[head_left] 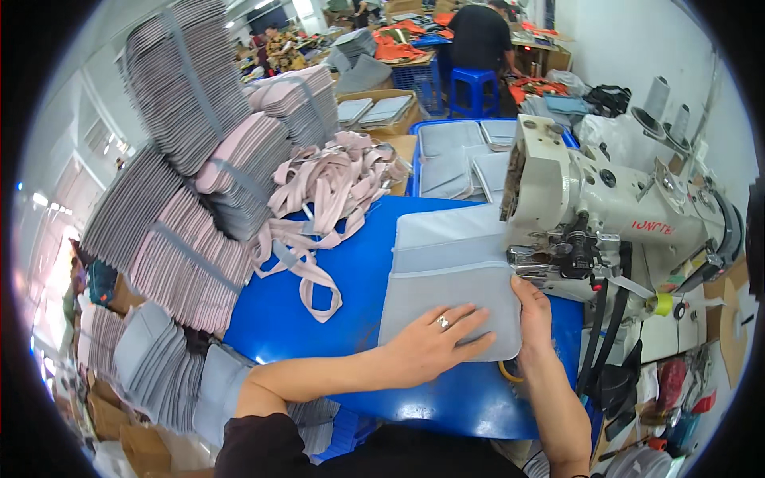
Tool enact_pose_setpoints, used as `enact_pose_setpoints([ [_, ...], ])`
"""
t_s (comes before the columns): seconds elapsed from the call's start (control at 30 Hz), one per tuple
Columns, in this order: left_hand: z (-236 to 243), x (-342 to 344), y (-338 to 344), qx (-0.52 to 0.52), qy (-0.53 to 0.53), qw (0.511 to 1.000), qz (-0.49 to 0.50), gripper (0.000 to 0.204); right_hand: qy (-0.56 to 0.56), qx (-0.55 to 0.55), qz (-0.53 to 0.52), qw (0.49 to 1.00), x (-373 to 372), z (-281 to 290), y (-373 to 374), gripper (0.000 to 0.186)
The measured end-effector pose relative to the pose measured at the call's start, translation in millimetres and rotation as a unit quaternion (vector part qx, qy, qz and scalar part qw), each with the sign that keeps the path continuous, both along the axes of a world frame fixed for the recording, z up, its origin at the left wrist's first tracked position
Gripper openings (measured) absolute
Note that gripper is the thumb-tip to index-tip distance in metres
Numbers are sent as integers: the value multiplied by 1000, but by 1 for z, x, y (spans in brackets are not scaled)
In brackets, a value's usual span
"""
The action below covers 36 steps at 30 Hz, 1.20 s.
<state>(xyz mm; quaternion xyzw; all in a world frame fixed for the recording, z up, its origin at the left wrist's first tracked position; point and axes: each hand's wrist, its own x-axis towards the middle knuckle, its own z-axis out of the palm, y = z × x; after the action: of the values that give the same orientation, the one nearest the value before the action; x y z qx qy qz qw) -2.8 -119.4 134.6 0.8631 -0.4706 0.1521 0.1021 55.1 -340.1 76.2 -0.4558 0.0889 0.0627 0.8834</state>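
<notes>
A grey fabric panel (pixel 434 295) with rounded corners and pocket-like layers lies on the blue tabletop (pixel 362 263). Its right edge reaches the needle and presser-foot area of a white industrial sewing machine (pixel 613 203). Across the panel's near half my left hand (pixel 438 342), a ring on one finger, rests flat with fingers spread. My right hand (pixel 532 312) holds the panel's right edge just below the presser foot, thumb on top; its other fingers are partly hidden. Part of a yellow ring-shaped handle (pixel 510 371) shows at the panel's near edge.
Banded stacks of pink-grey pieces (pixel 191 247) rise at the left. Beside them lies a heap of pink straps (pixel 335 183). Behind the panel, a blue bin (pixel 450 163) holds grey panels. Farther back, a person (pixel 482 40) is near a blue stool (pixel 473 89).
</notes>
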Motion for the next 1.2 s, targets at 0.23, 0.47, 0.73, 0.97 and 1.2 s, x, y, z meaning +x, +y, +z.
enact_pose_setpoints([
  [0.23,0,3,5,25,-55,997,37,68,-22,36,20,999,-12,3,5,30],
  [0.47,21,10,16,138,10,988,72,73,-113,-170,21,979,-50,-8,-6,33],
  [0.73,64,20,-4,253,-17,967,-9,71,-120,-88,44,988,-69,-7,-13,37],
  [0.97,81,55,-10,279,-34,959,-35,70,-132,-65,16,989,-34,-19,-3,32],
  [1.2,93,100,-17,308,-74,947,-48,63,-123,-50,-4,991,-5,-23,5,24],
])
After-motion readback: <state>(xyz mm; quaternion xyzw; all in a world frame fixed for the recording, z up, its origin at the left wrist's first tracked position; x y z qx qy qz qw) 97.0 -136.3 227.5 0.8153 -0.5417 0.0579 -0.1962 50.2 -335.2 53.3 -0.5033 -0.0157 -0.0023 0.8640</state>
